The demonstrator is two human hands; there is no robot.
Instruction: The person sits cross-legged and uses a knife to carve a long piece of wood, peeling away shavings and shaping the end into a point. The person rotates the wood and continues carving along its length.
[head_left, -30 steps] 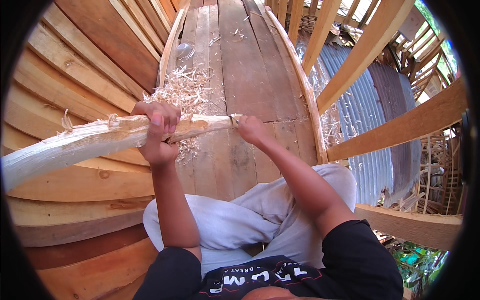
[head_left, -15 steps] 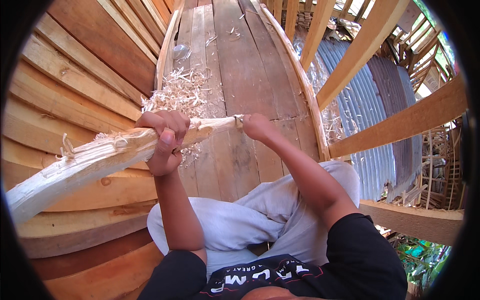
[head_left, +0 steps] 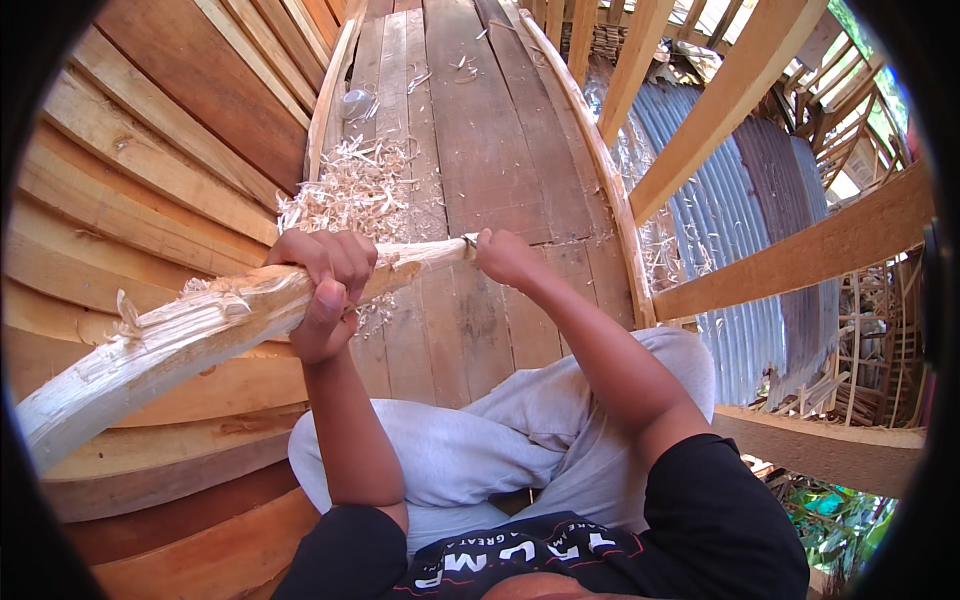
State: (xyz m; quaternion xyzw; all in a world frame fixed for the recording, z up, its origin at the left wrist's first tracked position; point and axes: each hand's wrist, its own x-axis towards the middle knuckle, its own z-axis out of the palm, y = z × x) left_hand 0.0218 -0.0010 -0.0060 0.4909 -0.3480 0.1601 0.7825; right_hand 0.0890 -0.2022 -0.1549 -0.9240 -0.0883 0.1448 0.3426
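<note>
A long pale wooden pole (head_left: 165, 345), bark stripped, slants from the lower left up to a narrower tip near the middle. My left hand (head_left: 325, 285) is wrapped round it, thumb on the near side. Curls of wood still cling to its upper surface left of that hand. At the thin end, my right hand (head_left: 503, 257) is closed on a small tool whose dark metal part (head_left: 469, 241) touches the wood. The fingers hide its handle, so its exact kind cannot be made out.
A heap of wood shavings (head_left: 355, 185) lies on the plank floor (head_left: 490, 150) beyond the pole. Farther off stands a clear round container (head_left: 356, 103). Stacked boards (head_left: 150, 160) line the left; wooden railing posts (head_left: 720, 100) and corrugated metal sheets (head_left: 715, 210) are on the right.
The pole and my left hand sit slightly lower in the picture. My right hand has shifted a little to the left, still at the tip. Both grips are unchanged.
</note>
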